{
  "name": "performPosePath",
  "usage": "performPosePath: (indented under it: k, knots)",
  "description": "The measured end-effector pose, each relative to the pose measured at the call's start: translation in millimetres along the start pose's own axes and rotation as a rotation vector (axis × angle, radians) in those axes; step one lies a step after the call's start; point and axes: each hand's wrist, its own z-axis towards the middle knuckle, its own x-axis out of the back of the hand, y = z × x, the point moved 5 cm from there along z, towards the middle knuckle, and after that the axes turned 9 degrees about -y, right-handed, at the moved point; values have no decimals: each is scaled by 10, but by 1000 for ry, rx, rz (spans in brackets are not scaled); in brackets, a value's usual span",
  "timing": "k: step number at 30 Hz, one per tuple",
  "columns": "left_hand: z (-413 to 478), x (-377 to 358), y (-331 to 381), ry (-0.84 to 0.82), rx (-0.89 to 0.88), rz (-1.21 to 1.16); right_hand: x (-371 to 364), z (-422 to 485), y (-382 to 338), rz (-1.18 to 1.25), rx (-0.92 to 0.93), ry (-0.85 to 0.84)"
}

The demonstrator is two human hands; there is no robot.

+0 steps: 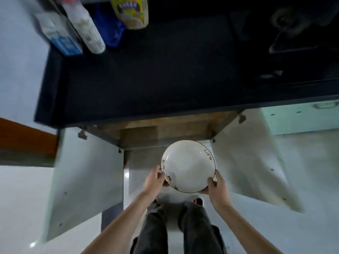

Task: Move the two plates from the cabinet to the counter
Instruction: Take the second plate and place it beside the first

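Note:
A white plate [188,165] with a thin dark rim and the word "Life" on it is held in front of the open cabinet [165,132], below the counter's edge. My left hand [155,181] grips its left rim and my right hand [216,186] grips its lower right rim. Whether a second plate lies under it I cannot tell. The dark counter [156,79] stretches above the cabinet opening.
Two white cabinet doors [86,180] [251,162] stand open on either side. Bottles and a blue-white carton [60,37] stand at the counter's far left, with a yellow-labelled jar [131,11] beside them. A dark sink [293,33] lies at the far right. My legs are below.

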Motion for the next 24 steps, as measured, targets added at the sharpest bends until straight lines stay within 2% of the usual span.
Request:
performPosePath:
  k: [5, 8, 12, 15, 18, 24]
  knots:
    - [-1060, 58, 784, -23, -162, 25, 249, -1057, -727, 68, 131, 55]
    - [-1347, 121, 1128, -33, -318, 86, 289, -1399, -985, 112, 233, 77]
    - [-1489, 155, 1367, -100, -465, 210, 293, -1792, -1069, 222, 356, 228]
    - [-1515, 110, 1384, -249, -526, 308, 182, -2136, -903, 299, 389, 345]
    - [-1532, -14, 1325, -397, -541, 461, -1, -2504, -516, 423, 314, 511]
    - [-1832, -848, 960, -764, -481, 599, -139, -3324, 423, 650, 217, 822]
